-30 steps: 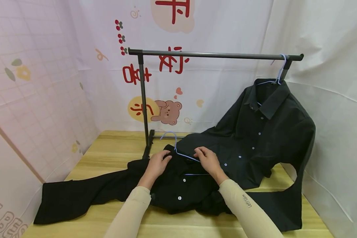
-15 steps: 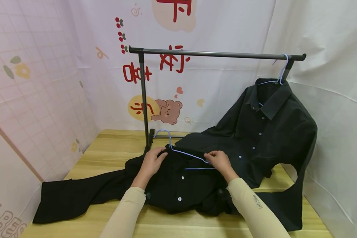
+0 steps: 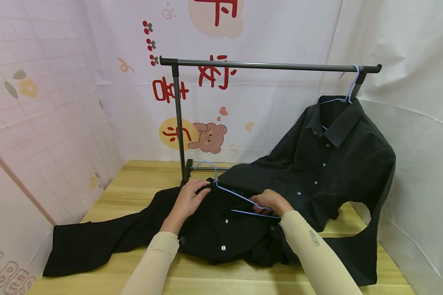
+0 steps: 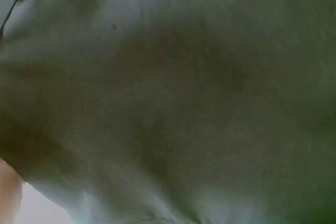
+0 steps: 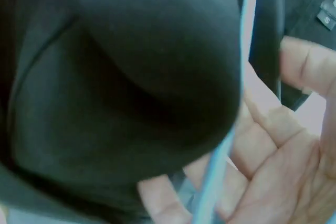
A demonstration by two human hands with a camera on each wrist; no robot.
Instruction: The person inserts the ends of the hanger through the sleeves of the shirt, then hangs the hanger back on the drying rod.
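Note:
A black button-up shirt (image 3: pixel 240 237) lies spread on the wooden table, one sleeve stretched to the left. A thin blue hanger (image 3: pixel 233 191) sits partly in its collar, hook up. My left hand (image 3: pixel 184 201) holds the shirt beside the collar, thumb and fingers on the cloth. At the hanger's right end is my right hand (image 3: pixel 271 200). In the right wrist view the hanger (image 5: pixel 245 40) crosses in front of its loosely bent fingers, the thumb stands apart, and a fold of the shirt (image 5: pixel 152 87) hides part of the fingers. Dark cloth (image 4: pixel 173 98) fills the left wrist view.
A black garment rack (image 3: pixel 266 65) stands at the back. Another black shirt (image 3: pixel 339 164) hangs from its right end on a blue hanger (image 3: pixel 353 84), its lower part draped on the table (image 3: pixel 133 180). White printed curtains (image 3: pixel 273 32) close in the back and sides.
My right hand has moved right and slightly down, its fingers now reaching in by the hanger's end. The hanger has shifted and tilts down more to the right. My left hand has moved slightly left.

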